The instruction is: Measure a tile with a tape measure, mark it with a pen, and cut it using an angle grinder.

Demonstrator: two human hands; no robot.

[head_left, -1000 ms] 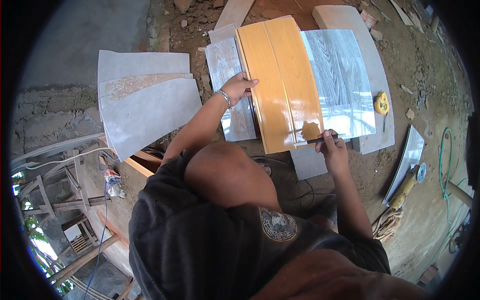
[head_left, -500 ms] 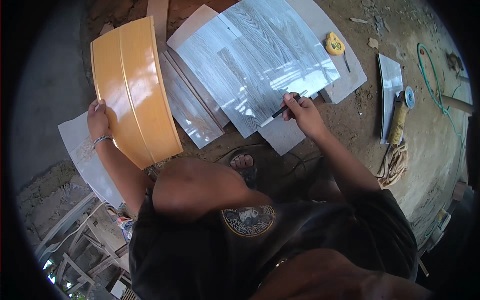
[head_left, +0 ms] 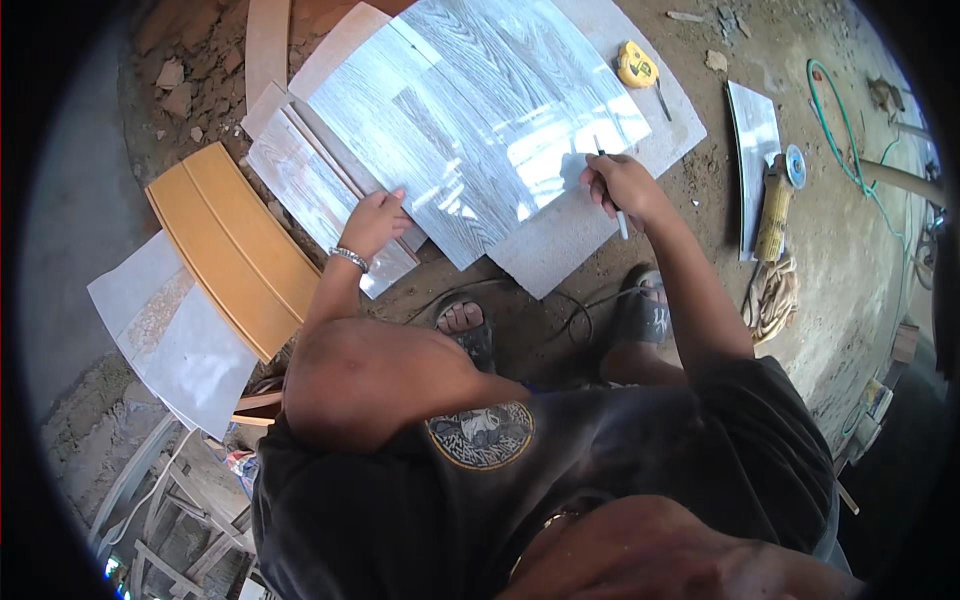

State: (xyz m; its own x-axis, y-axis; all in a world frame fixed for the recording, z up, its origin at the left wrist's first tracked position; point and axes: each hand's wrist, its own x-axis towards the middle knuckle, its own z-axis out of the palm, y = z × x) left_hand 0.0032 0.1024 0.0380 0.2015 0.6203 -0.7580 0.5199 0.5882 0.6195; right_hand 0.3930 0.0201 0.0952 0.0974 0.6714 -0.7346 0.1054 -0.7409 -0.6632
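My left hand is off the orange-yellow panel and rests on the narrow grey wood-grain tile strip, fingers loosely stretched towards the big tile's edge. My right hand grips a slim black-and-white pen, its white end pointing down towards me. This hand is over the near right edge of the large glossy wood-grain tile. Beneath that tile lies a pale grey slab. The panel, with a groove along its length, lies over light tiles on the left.
A yellow tape measure sits at the slab's far right. Farther right are an angle grinder, a narrow tile piece, a rag and a green hose. A dark cable runs near my sandalled feet. Rubble lies far left.
My left hand has let go of the yellow panel and moved right to the tile strip. The panel now lies lower and nearer. The pen has swung from pointing left to pointing down.
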